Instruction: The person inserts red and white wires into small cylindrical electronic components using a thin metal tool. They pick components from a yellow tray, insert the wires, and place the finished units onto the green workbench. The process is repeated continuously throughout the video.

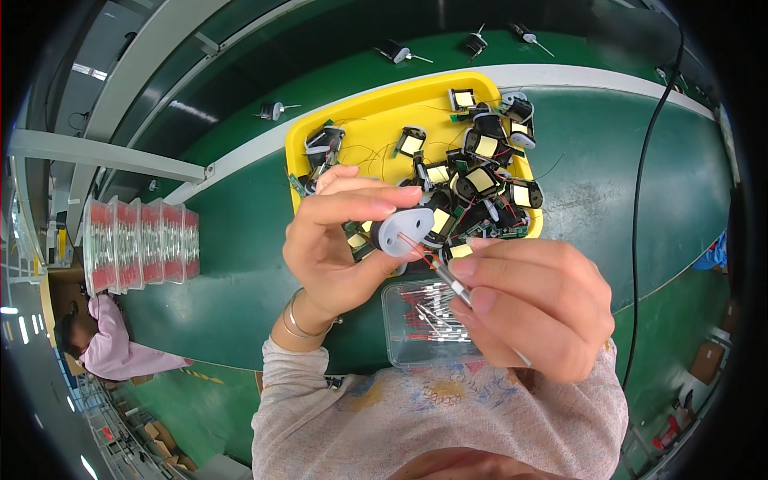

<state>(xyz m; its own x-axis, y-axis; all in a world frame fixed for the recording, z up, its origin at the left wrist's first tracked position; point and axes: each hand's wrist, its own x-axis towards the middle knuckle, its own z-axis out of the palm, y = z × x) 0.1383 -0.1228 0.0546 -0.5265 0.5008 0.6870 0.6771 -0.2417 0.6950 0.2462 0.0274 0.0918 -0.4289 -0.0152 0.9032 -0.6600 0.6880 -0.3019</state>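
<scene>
My left hand (326, 240) pinches a small black part with a pale oval end cap (408, 227), its face with round holes turned toward my right side. Thin red wires (418, 247) run from one hole of the cap to a slim silver metal tube (454, 284). My right hand (544, 300) grips that tube between thumb and fingers, tilted down to the right. Behind both hands, a yellow tray (376, 120) holds many similar black parts (482, 144) with cream pads, wires and green circuit boards. Below them sits a clear plastic box (390, 340) of silver tubes with red wires.
Stacked clear boxes (142, 244) with red and silver contents stand at the left on the green table (596, 176). A black cable (642, 188) hangs at the right. Along the far dark strip lie several black parts (396, 52). A person in pink (124, 340) is at the left.
</scene>
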